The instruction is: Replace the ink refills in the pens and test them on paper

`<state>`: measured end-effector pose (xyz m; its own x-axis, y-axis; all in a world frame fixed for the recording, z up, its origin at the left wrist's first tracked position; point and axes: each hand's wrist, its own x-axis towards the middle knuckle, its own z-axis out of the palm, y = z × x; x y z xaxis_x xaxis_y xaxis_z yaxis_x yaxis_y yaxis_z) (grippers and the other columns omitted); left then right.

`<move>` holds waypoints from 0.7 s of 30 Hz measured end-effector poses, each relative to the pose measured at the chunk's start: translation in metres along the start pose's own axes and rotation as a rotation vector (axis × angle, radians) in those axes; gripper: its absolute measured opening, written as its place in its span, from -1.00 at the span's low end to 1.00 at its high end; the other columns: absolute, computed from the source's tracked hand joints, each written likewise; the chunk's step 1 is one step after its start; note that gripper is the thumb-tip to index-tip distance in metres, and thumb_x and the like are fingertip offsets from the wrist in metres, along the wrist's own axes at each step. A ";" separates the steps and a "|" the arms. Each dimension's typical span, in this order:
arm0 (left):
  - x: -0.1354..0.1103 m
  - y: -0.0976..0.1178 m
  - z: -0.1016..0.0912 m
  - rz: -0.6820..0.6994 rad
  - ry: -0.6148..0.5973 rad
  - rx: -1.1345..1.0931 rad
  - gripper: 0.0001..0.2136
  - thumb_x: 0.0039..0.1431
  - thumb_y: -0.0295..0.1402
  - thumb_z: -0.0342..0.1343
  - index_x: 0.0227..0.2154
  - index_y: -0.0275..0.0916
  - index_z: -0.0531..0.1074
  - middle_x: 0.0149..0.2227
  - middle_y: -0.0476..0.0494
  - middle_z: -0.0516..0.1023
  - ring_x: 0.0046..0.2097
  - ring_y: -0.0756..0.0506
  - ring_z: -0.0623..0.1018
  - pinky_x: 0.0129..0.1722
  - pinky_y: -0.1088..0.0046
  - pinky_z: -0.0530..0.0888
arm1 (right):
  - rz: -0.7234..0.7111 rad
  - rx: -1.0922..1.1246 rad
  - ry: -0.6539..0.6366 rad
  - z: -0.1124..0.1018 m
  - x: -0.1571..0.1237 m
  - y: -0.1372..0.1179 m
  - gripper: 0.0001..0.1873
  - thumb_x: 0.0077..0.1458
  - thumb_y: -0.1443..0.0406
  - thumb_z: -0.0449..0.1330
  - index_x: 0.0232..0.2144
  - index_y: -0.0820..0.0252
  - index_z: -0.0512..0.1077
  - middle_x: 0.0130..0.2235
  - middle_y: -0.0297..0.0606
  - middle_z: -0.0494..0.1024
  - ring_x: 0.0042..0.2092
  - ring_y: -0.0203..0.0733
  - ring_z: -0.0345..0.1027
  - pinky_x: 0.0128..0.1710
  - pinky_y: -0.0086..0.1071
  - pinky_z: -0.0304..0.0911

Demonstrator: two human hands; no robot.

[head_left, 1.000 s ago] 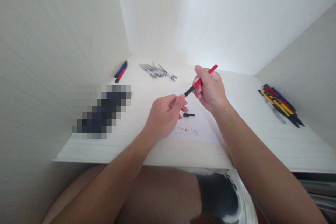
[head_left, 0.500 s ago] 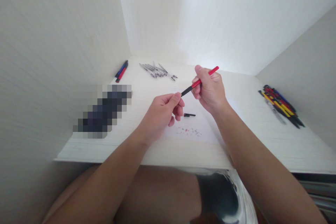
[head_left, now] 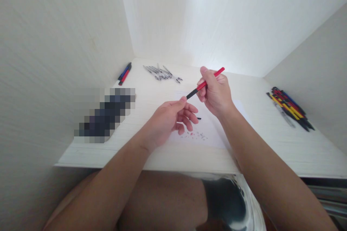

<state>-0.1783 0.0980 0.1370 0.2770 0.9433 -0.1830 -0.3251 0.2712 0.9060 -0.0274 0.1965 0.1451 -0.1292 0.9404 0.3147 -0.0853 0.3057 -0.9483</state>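
Note:
A slim pen (head_left: 202, 86) with a red barrel and a black front part slants above the white paper. My right hand (head_left: 216, 88) is closed around its red barrel, the red end sticking out past the fingers. My left hand (head_left: 176, 117) has its thumb against the black front end, which seems pinched between thumb and forefinger. The other left fingers are loosely spread. Below them a black pen cap (head_left: 199, 118) lies on the paper (head_left: 214, 130), mostly hidden by the left fingers. Small red and dark marks or bits (head_left: 193, 135) are scattered on the paper nearby.
Several clear, dark-tipped pen parts (head_left: 161, 73) lie at the back of the white desk (head_left: 130, 151). A blue pen and a red pen (head_left: 125, 75) rest by the left wall. A pile of coloured pens (head_left: 291, 108) lies right. A blurred-out dark object (head_left: 105, 115) is at left.
My left fingers have uncurled and spread, now covering most of the black cap. My right hand and the pen have hardly moved.

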 end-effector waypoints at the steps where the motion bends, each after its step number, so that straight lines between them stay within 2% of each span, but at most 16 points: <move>1: -0.001 0.002 -0.001 -0.041 -0.020 -0.093 -0.64 0.45 -0.18 0.02 -0.35 -0.33 0.52 -0.46 -0.13 0.51 -0.52 0.02 0.47 -0.60 0.55 0.23 | -0.002 -0.004 -0.003 0.000 0.000 0.000 -0.43 0.19 -0.14 0.31 -0.60 0.10 0.31 -0.75 -0.47 0.25 -0.73 -0.41 0.06 -0.74 -0.46 -0.02; 3: -0.002 0.005 -0.003 -0.083 -0.024 -0.211 -0.70 0.44 -0.24 0.06 -0.37 -0.32 0.49 -0.49 -0.06 0.44 -0.54 0.05 0.43 -0.61 0.57 0.19 | -0.004 -0.005 -0.007 0.000 -0.001 -0.001 -0.42 0.18 -0.15 0.31 -0.60 0.10 0.30 -0.75 -0.47 0.24 -0.73 -0.41 0.06 -0.73 -0.46 -0.03; 5: -0.002 0.004 -0.005 -0.083 -0.030 -0.229 -0.72 0.43 -0.26 0.08 -0.37 -0.31 0.47 -0.50 -0.03 0.40 -0.54 0.06 0.41 -0.62 0.59 0.16 | -0.007 -0.001 -0.010 0.001 -0.001 -0.001 -0.41 0.18 -0.16 0.31 -0.61 0.09 0.29 -0.75 -0.47 0.24 -0.73 -0.41 0.06 -0.73 -0.46 -0.03; 10: 0.002 -0.003 -0.004 0.071 0.047 -0.068 -0.72 0.40 -0.23 0.13 -0.41 -0.28 0.45 -0.49 -0.04 0.43 -0.51 0.06 0.41 -0.62 0.59 0.17 | -0.021 0.003 0.018 0.004 -0.002 0.000 -0.41 0.19 -0.14 0.31 -0.62 0.11 0.30 -0.75 -0.47 0.24 -0.74 -0.43 0.02 -0.73 -0.45 -0.06; 15: 0.002 -0.007 -0.001 0.272 0.240 0.376 -0.76 0.37 -0.33 0.09 -0.42 -0.25 0.50 -0.49 -0.05 0.52 -0.51 0.02 0.45 -0.59 0.51 0.23 | 0.002 0.012 0.059 0.008 -0.005 0.000 -0.41 0.18 -0.13 0.32 -0.62 0.11 0.30 -0.75 -0.47 0.23 -0.74 -0.43 0.01 -0.75 -0.45 -0.11; 19: 0.004 -0.012 -0.004 0.593 0.437 0.842 -0.79 0.35 -0.33 0.11 -0.37 -0.22 0.59 -0.43 -0.05 0.61 -0.40 -0.02 0.53 -0.34 0.43 0.39 | 0.012 0.030 0.071 0.011 -0.005 -0.001 -0.40 0.17 -0.14 0.33 -0.63 0.11 0.30 -0.75 -0.47 0.22 -0.75 -0.43 0.01 -0.74 -0.44 -0.08; 21: 0.005 -0.014 -0.005 0.648 0.485 0.898 -0.81 0.35 -0.30 0.13 -0.29 -0.21 0.62 -0.36 -0.07 0.65 -0.35 -0.04 0.56 -0.26 0.42 0.42 | 0.010 0.037 0.076 0.011 -0.005 -0.001 -0.41 0.18 -0.14 0.32 -0.63 0.11 0.30 -0.75 -0.48 0.22 -0.75 -0.43 0.01 -0.74 -0.44 -0.05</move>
<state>-0.1767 0.0999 0.1216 -0.1355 0.8808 0.4537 0.5194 -0.3268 0.7896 -0.0372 0.1900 0.1449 -0.0553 0.9522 0.3003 -0.1208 0.2922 -0.9487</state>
